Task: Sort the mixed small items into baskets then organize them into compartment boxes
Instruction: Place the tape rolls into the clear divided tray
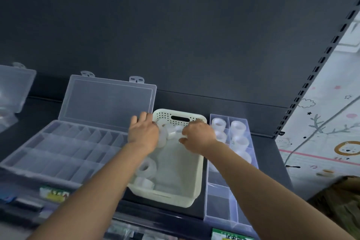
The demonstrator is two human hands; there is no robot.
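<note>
Both your arms reach forward into the cream basket (pixel 195 189), which sits on the dark shelf (pixel 268 146) between two clear boxes. Your left hand (pixel 143 132) lies over the basket's far-left corner, its fingers loosely bent and a little spread, the tips up by the rim. A tape roll (pixel 163 138) sits just under the palm, but you cannot tell whether the hand grips it. Your right hand (pixel 198 135) is at the far-right end of the basket, fingers curled down and thumb tucked in beside another roll (pixel 178 129). The back of the hand hides the fingertips, so the grip itself cannot be told. Two more rolls (pixel 146 167) lie against the basket's near-left wall, one just behind the other. Touching the basket on the right is a narrow compartment box (pixel 220 206), its far compartments holding upright rolls (pixel 238 126) while the near ones show none. On the left stands a wide compartment box (pixel 64 148) with its lid (pixel 109 101) raised against the dark back panel (pixel 175 35). A patterned floor mat (pixel 331 122) shows past the shelf's right end.
</note>
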